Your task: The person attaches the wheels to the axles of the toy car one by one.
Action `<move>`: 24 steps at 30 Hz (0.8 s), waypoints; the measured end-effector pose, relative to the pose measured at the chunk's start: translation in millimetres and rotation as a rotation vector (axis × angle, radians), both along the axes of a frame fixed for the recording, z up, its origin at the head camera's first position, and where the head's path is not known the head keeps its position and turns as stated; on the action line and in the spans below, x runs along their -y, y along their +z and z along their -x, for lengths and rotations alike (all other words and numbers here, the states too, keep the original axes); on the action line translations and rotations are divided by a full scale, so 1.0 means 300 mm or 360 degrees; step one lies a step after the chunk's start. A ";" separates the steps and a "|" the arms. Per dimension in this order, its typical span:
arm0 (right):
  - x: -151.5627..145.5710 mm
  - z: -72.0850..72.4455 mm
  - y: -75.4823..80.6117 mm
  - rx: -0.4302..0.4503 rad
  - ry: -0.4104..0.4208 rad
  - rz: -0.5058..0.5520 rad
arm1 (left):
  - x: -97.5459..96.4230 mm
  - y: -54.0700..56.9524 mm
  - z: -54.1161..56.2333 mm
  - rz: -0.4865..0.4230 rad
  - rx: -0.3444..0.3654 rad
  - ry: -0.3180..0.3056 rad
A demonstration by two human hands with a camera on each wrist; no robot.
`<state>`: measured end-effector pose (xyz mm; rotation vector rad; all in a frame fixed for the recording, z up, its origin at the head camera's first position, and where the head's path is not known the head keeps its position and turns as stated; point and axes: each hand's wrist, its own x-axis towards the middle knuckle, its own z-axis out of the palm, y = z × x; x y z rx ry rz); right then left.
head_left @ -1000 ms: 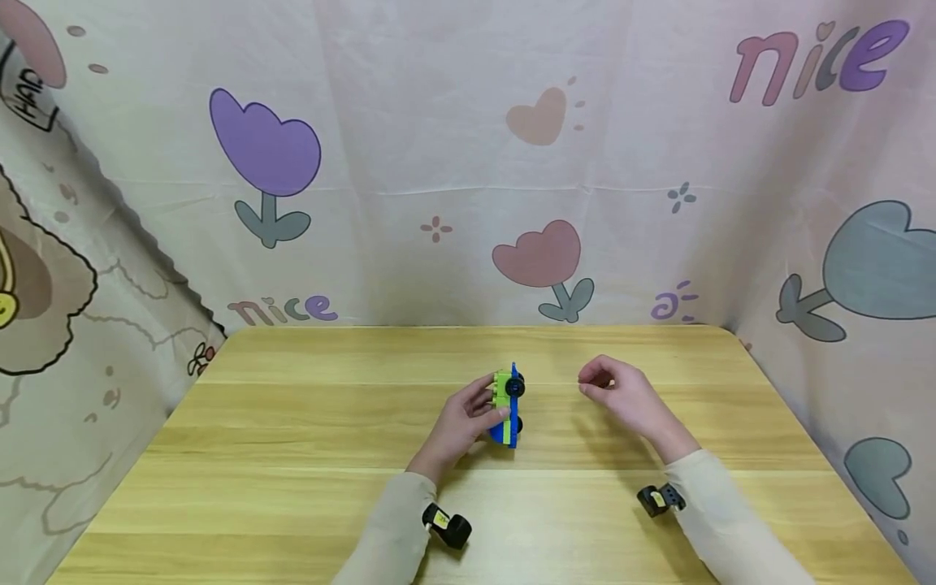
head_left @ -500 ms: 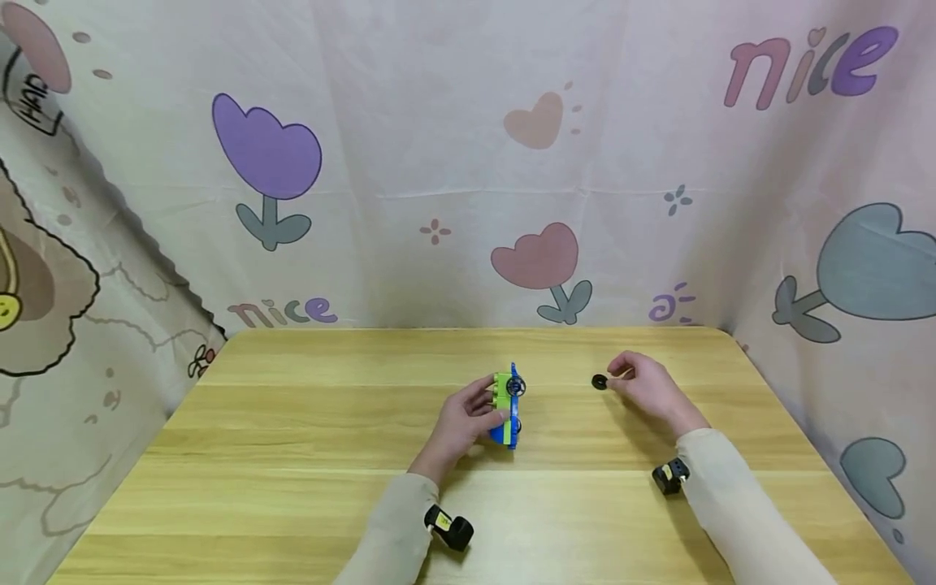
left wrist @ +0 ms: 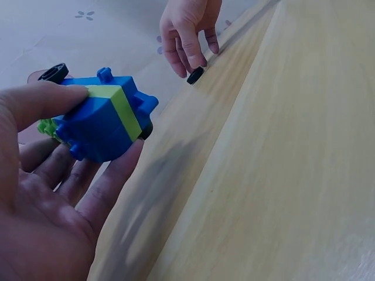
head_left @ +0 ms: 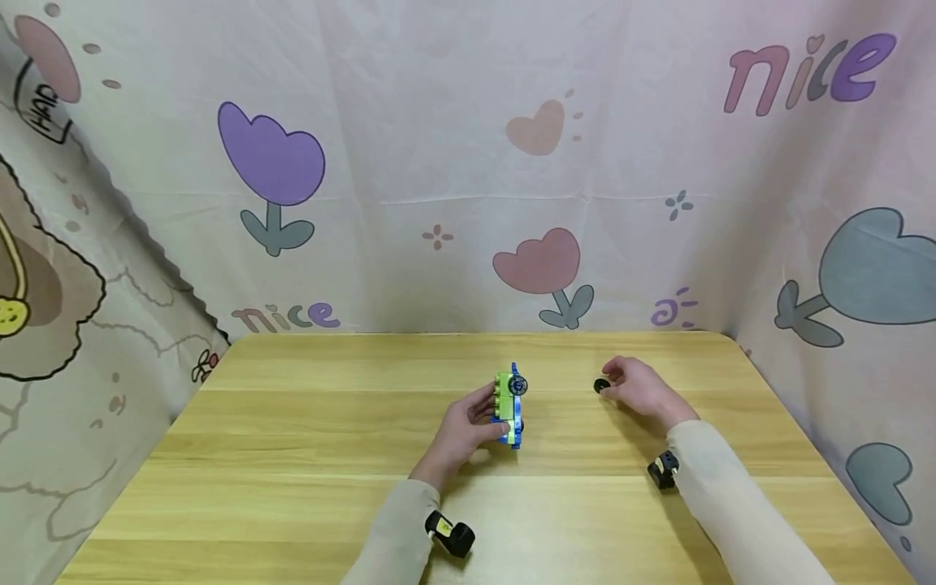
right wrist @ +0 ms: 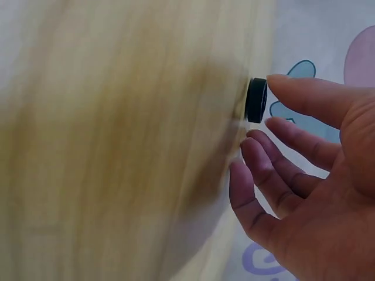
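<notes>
My left hand [head_left: 461, 426] holds a toy brick car [head_left: 505, 404], thumb on one side and fingers on the other. The car is blue and lime green, and a black wheel [head_left: 517, 385] on its side faces right. In the left wrist view, its blue end with a green stripe [left wrist: 122, 111] points toward the table. Off to the right, my right hand [head_left: 643, 392] pinches a small black toy wheel [right wrist: 256, 100] at its fingertips, close over the tabletop. The other fingers of that hand are bent and hold nothing.
A wood-patterned table [head_left: 307, 455] lies under both hands. Behind it hangs a pale printed cloth [head_left: 409, 146], with more cloth at both sides. Black wrist cameras [head_left: 450, 534] are strapped over the sleeves.
My right hand has shifted a little to the right, and the black wheel has come into view at its fingertips and tilted. The car has turned slightly in my left hand.
</notes>
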<state>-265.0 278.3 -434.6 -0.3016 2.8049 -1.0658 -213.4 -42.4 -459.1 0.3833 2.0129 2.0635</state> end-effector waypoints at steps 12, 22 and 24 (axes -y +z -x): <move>0.018 0.017 -0.003 -0.0062 0.0039 -0.0090 | -0.001 0.005 -0.002 -0.0019 0.0019 -0.0104; 0.028 0.018 -0.014 -0.0069 0.0004 -0.0152 | 0.001 -0.002 -0.006 -0.0006 0.0006 -0.0176; 0.027 0.017 -0.015 -0.0063 0.0003 -0.0168 | 0.000 -0.002 -0.007 0.0004 0.0004 -0.0162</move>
